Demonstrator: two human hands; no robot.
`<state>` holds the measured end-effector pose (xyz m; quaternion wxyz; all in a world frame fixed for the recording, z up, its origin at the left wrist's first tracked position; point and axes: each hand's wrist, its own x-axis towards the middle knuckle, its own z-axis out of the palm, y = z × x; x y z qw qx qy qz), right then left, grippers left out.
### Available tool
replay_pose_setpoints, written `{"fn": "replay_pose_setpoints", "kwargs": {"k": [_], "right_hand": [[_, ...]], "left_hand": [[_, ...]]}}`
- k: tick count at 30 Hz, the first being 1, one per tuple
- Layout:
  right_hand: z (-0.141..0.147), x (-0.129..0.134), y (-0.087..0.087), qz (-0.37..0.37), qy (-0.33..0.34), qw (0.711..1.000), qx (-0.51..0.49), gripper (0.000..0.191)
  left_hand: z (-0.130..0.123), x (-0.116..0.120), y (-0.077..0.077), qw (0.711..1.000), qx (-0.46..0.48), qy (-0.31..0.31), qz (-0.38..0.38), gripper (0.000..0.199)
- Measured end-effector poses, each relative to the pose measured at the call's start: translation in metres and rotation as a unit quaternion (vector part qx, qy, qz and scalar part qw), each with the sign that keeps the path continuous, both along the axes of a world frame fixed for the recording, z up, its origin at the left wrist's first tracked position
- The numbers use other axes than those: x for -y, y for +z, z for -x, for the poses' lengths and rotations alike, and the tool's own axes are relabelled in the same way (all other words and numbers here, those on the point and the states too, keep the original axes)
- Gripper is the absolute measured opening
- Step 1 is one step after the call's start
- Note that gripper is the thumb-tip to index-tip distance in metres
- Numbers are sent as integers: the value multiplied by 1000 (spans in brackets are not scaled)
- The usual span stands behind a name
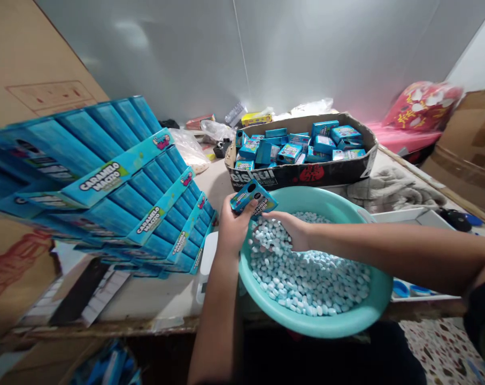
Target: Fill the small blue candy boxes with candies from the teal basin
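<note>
Two bare hands are meeting above the near-left part of a basin. The fingers of the left hand are gripping a small blue box, with the thumb pressing across its printed face; the box is tilting above the basin's rim. The fingers of the right hand are curving under a heap of pale blue pellets, partly hidden by them, cupping rather than clenching, while the thumb is reaching towards the box's lower edge. Whether the box's end flap is standing open, I cannot tell.

For handling this well, the right palm is needing to be level and deeply curved, since loose pellets are likely to roll off its edge. The left thumb is calling for only light pressure, as the card walls are probably denting easily. Working directly over the basin is seeming wise, because strays are then landing among the rest.

Beneath the hands, the turquoise basin is holding many more pellets and is sitting at the desk edge. Behind it, a black carton is containing loose blue boxes. Leftward, stacked display trays are leaning, and rightward a grey cloth is lying crumpled.
</note>
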<state>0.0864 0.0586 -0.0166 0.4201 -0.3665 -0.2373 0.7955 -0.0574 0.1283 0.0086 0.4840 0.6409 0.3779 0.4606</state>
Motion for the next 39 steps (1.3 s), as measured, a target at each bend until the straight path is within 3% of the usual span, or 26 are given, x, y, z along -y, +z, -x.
{"fn": "replay_pose_setpoints", "kwargs": {"k": [4,10,15,18,21,25,29,39], "right_hand": [[-7,-2,15,5,-31,999,-42,40],[-24,-1,40,-44,-88,990,-98,38],[-34,-3,47,-97,-190,970,-114,36],[-38,-6,46,-127,-234,959,-96,32],[-42,-8,46,-160,-275,945,-70,33],[-42,-11,45,-190,-318,928,-50,36],[-41,-14,41,-202,-326,923,-37,37],[-33,-9,41,-251,-282,925,40,37]], "left_hand": [[0,-2,-2,1000,3,20,4,56],[0,-4,-5,996,-93,2,-16,53],[-2,1,-2,992,-122,-8,-8,53],[-1,7,4,975,-221,-17,-22,51],[0,13,12,947,-308,-64,-68,51],[1,19,18,918,-338,-165,-127,46],[0,20,17,905,-350,-197,-138,44],[2,18,15,919,-323,-183,-132,53]]}}
